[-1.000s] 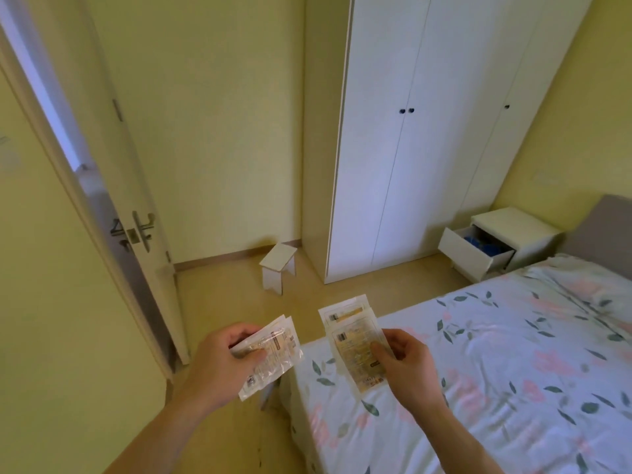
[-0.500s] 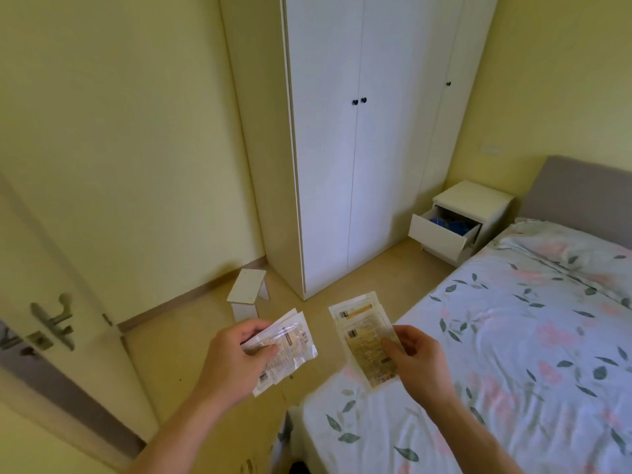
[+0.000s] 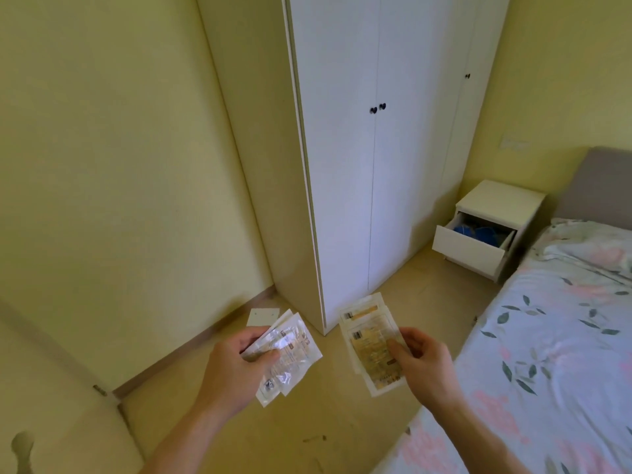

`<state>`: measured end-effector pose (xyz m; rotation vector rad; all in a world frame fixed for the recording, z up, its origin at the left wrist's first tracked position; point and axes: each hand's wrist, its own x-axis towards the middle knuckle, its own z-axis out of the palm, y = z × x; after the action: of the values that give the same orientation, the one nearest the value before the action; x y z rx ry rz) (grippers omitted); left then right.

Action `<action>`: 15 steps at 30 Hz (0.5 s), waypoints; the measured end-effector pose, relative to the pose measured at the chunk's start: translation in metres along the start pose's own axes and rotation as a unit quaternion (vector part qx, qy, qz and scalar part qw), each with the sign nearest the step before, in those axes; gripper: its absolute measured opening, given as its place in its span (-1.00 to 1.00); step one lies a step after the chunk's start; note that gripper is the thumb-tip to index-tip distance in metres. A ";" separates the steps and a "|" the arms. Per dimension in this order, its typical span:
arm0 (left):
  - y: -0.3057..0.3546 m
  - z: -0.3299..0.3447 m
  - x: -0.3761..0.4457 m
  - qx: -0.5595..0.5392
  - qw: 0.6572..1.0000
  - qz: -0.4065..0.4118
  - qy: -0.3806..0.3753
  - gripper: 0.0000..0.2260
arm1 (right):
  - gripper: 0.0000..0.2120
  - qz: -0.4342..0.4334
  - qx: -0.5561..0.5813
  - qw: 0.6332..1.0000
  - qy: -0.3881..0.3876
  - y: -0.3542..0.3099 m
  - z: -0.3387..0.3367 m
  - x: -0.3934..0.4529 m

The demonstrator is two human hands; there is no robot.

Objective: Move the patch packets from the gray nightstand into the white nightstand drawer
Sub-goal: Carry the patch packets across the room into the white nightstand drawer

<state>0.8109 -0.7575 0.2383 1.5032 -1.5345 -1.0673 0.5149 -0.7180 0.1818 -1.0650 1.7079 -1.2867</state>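
Nightstand [image 3: 492, 220] nearer (packets [image 3: 374, 350] upright)

Two hands, each pinching a small fan of patch packets: at least two clear ones [image 3: 289, 350] under the left thumb, at least two yellowish ones [image 3: 372, 347] under the right thumb; exact counts unclear. One white nightstand [image 3: 492, 213] with one open drawer [image 3: 468, 249], one wardrobe [image 3: 376, 165], one bed [image 3: 547, 354].

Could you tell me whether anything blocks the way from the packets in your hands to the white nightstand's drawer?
Nothing visible does. The drawer is already pulled open, with blue items inside, and bare floor runs past the wardrobe, beside the bed, to it.
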 end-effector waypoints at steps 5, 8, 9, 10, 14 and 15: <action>-0.009 -0.012 0.090 0.018 1.000 -0.003 -0.013 -0.78 | -0.89 0.010 -0.014 0.999 0.042 -0.013 0.032 0.048; -0.017 -0.024 0.141 0.043 0.998 0.002 -0.041 -0.81 | -0.89 0.023 -0.012 0.997 0.074 -0.015 0.057 0.072; -0.020 -0.029 0.158 0.050 0.997 0.004 -0.057 -0.82 | -0.90 0.026 -0.011 0.996 0.085 -0.016 0.066 0.079; -0.023 -0.033 0.175 0.054 0.996 0.006 -0.073 -0.82 | -0.90 0.029 -0.010 0.995 0.097 -0.018 0.077 0.086; -0.034 -0.038 0.237 0.064 0.989 0.025 -0.129 -0.84 | -0.90 0.038 -0.007 0.990 0.136 -0.020 0.107 0.107; -0.035 -0.034 0.249 0.064 0.987 0.030 -0.143 -0.85 | -0.89 0.041 -0.009 0.989 0.145 -0.021 0.109 0.110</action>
<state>0.8421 -1.0071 0.2064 1.4233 -1.8671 -1.2092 0.5752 -0.8621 0.1693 -0.8387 1.9583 -1.4292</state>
